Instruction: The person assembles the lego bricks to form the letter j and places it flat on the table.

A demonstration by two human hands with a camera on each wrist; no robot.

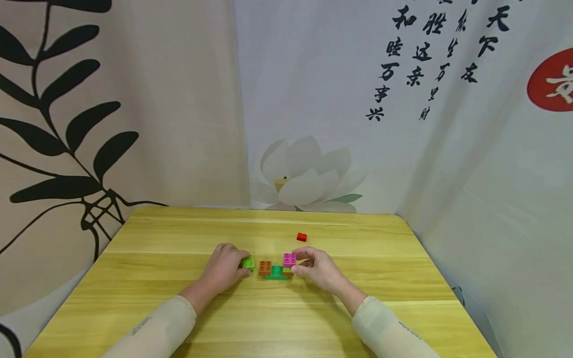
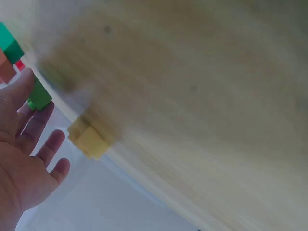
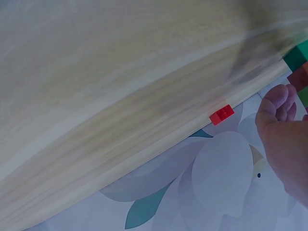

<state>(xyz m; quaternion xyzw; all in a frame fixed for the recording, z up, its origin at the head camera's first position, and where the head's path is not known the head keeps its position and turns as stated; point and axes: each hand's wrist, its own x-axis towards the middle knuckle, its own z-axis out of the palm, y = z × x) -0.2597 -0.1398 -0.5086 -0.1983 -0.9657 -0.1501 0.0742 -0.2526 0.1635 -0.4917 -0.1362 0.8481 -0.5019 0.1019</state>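
In the head view my left hand [image 1: 223,267] pinches a lime green toy brick [image 1: 248,263] between thumb and fingers, just left of a small brick build. That build has a green base [image 1: 276,278], an orange brick [image 1: 265,267] on its left and a green brick [image 1: 276,270] in the middle. On its right a pink brick [image 1: 289,259] sits above lime and orange layers. My right hand [image 1: 320,270] grips this right stack, thumb low and index finger by the pink brick. The left wrist view shows the held green brick [image 2: 40,95] at the fingertips.
A red brick [image 1: 302,237] lies alone behind the build. A yellow brick [image 2: 89,138] shows near the table's edge in the left wrist view; the left hand seems to hide it from the head view. The wooden table [image 1: 268,323] meets printed curtains at its back.
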